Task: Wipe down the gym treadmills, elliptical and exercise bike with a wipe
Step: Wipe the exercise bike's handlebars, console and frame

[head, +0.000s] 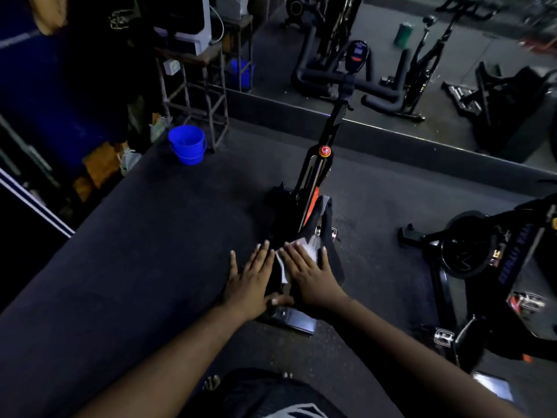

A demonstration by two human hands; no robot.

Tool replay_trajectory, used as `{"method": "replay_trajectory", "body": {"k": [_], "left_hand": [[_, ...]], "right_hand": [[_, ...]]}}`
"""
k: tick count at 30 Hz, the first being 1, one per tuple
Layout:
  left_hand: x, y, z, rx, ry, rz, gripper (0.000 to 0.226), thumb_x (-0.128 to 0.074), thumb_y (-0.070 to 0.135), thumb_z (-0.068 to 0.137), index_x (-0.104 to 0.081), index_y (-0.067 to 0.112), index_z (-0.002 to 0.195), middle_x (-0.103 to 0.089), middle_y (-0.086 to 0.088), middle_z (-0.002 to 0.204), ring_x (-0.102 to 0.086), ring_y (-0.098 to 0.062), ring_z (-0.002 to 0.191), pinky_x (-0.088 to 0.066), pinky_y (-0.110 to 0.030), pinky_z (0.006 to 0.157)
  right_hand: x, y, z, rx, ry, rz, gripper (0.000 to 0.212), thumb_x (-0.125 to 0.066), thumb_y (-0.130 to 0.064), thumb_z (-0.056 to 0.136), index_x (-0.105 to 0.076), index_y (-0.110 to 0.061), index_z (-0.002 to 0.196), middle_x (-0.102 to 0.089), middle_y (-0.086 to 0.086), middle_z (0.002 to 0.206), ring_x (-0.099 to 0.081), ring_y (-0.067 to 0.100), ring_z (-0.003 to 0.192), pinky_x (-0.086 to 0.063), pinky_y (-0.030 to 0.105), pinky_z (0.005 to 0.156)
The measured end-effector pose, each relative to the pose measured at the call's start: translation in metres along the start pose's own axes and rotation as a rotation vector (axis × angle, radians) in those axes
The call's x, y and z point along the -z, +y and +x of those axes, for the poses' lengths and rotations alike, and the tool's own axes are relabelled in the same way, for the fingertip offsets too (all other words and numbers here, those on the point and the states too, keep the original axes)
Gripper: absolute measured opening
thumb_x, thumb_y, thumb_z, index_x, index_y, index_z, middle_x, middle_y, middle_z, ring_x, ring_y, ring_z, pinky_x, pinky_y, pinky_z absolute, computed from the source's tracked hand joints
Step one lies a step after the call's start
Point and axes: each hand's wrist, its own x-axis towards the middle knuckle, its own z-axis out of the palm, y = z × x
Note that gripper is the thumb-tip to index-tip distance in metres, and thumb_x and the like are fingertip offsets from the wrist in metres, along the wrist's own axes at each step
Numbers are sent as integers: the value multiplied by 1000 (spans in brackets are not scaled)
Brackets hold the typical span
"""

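A black exercise bike with orange trim and a red knob stands on the dark floor in front of me, seen from behind its saddle. My right hand lies flat on the black saddle, pressing a white wipe under its fingers. My left hand rests flat with fingers spread on the saddle's left side, holding nothing. The handlebars and a small console are at the far end.
A blue bucket stands on the floor at the left, beside a metal stand. A second black bike is at the right. A wall mirror behind reflects more bikes. My bare toes show at the bottom.
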Motion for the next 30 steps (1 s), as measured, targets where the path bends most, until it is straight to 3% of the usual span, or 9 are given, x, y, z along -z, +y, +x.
{"method": "replay_trajectory", "body": {"k": [3,6,8,10,14,18,23,28,30], "left_hand": [[-1,-9,0,5,-25,-17,107,-46,71,93,14,15,161,31,0,164,19,-14,155,10,-65,120],[-3,-16,-1,-39,-58,-20,109,-53,66,93,16,14,160,39,3,157,20,-15,155,8,-65,121],[-2,-20,-1,-41,-58,-39,112,-55,65,92,17,14,160,37,3,159,19,-15,155,8,-64,122],[-3,-24,0,-40,-58,-68,116,-59,64,90,18,13,160,31,0,165,17,-15,156,9,-63,122],[2,-28,6,-63,-65,-99,118,-62,61,89,21,14,158,34,3,161,18,-13,155,10,-61,121],[13,-13,15,-157,-31,-142,111,-53,64,93,23,17,158,33,3,164,22,-12,154,12,-57,123],[20,2,28,-283,-101,-92,100,-48,58,99,19,18,160,33,4,164,21,-13,155,8,-54,125],[17,-4,41,-249,-147,-175,120,-22,89,71,13,19,161,28,6,165,19,-9,154,10,-51,125],[16,4,42,-230,-143,-152,114,-22,88,76,13,20,161,28,8,164,21,-9,153,11,-50,124]], "right_hand": [[7,13,9,57,74,-81,104,-5,-87,87,-45,-16,153,-43,4,158,-41,21,145,-16,72,110],[24,17,39,-155,-101,17,105,-31,-89,83,-17,-22,162,-11,-4,170,-2,15,157,11,73,112],[26,0,47,-205,-170,41,109,-36,-90,80,-13,-22,162,-6,-5,170,8,15,156,17,72,110],[19,-19,36,-147,-151,18,103,-36,-86,84,-15,-23,162,-9,-2,170,8,16,156,14,73,112],[-12,-31,-17,-38,10,-146,90,-32,-83,88,-34,-26,158,-16,0,169,-6,17,156,-18,75,112],[-27,-20,-57,-126,13,-120,88,-29,-82,91,-12,-33,162,-2,0,171,-2,16,157,-9,72,113],[-17,-13,-61,-147,-38,-49,85,-22,-85,91,-8,-39,161,2,-4,171,4,15,157,1,71,115],[-26,-5,-76,-299,64,130,88,-28,-78,94,11,-35,160,16,-10,169,17,11,154,8,61,120],[-22,0,-68,-353,56,250,91,-30,-79,92,15,-36,159,22,-11,167,27,8,151,7,57,120]]}}
